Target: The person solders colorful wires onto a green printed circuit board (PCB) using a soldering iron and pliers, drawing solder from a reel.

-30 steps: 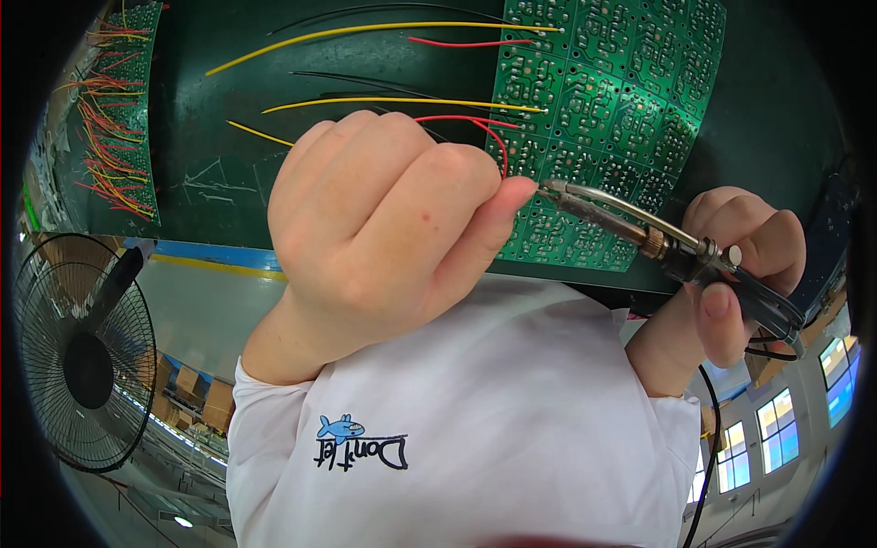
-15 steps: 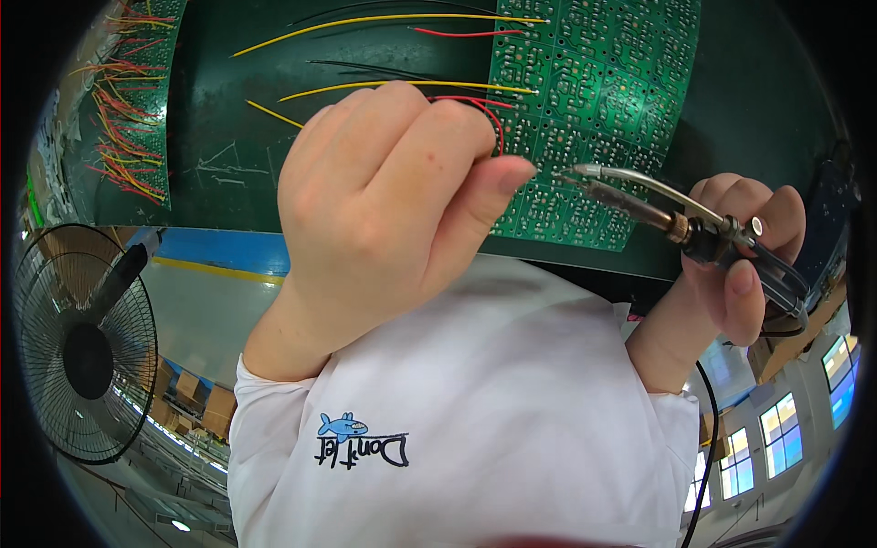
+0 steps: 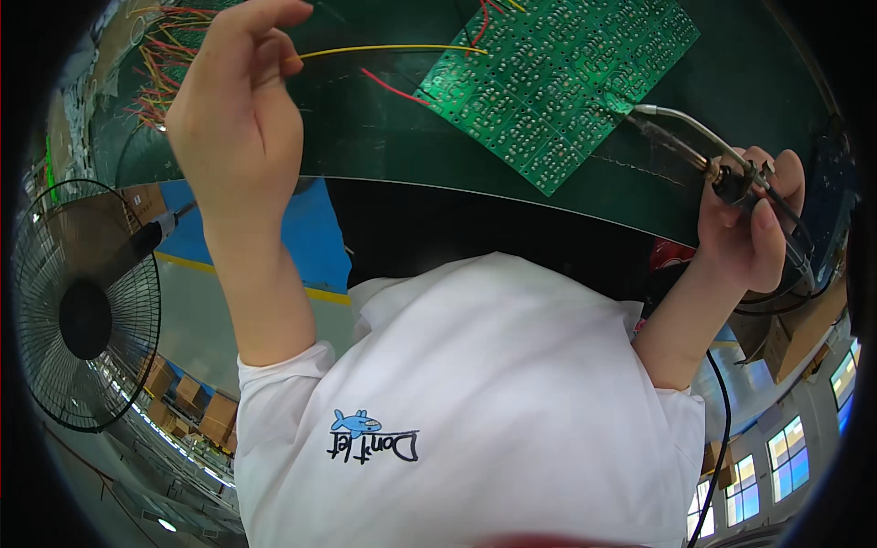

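Observation:
My left hand (image 3: 242, 119) is raised at the upper left, its fingers closed on the free end of a yellow wire (image 3: 384, 48). That wire runs rightward to a green circuit board (image 3: 557, 110), which lies slanted on the dark green tabletop. A short red wire (image 3: 393, 87) sticks out from the board's left corner. In my right hand (image 3: 754, 219) is a soldering iron (image 3: 676, 142) with a curved metal solder-feed tube (image 3: 690, 121). Its tip points left, close to the board's right edge; whether it touches cannot be made out.
Another board's bundle of red and yellow wires (image 3: 164, 68) lies at the far left, partly behind my left hand. A black fan (image 3: 87, 320) stands left of the table. Cardboard boxes (image 3: 219, 416) are stacked beyond it. A black cable (image 3: 726, 411) hangs at the right.
My left hand has moved left and away from the board and now grips the yellow wire. The board has turned clockwise and shifted farther off. The iron has moved slightly.

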Demonstrator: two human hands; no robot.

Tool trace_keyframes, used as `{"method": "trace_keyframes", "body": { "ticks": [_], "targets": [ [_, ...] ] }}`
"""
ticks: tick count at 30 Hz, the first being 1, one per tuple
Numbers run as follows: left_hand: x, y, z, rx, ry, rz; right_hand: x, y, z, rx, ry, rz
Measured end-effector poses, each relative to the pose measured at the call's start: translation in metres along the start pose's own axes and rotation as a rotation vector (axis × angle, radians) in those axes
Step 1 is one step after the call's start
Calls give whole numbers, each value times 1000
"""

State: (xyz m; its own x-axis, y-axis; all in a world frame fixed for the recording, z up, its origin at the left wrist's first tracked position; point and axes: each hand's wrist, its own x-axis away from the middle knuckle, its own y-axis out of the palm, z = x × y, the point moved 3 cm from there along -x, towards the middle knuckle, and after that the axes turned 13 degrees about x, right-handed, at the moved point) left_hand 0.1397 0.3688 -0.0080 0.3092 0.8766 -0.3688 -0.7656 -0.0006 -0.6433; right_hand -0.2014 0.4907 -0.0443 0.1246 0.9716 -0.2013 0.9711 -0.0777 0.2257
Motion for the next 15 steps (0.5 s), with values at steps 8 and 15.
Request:
{"method": "trace_keyframes", "body": {
  "ticks": [8, 15],
  "targets": [
    [-1, -78, 2, 224, 218, 214, -3, -4, 9, -31, 14, -14],
    [26, 0, -15, 914, 142, -227, -4, -8, 11, 10, 58, -29]
  ]
}}
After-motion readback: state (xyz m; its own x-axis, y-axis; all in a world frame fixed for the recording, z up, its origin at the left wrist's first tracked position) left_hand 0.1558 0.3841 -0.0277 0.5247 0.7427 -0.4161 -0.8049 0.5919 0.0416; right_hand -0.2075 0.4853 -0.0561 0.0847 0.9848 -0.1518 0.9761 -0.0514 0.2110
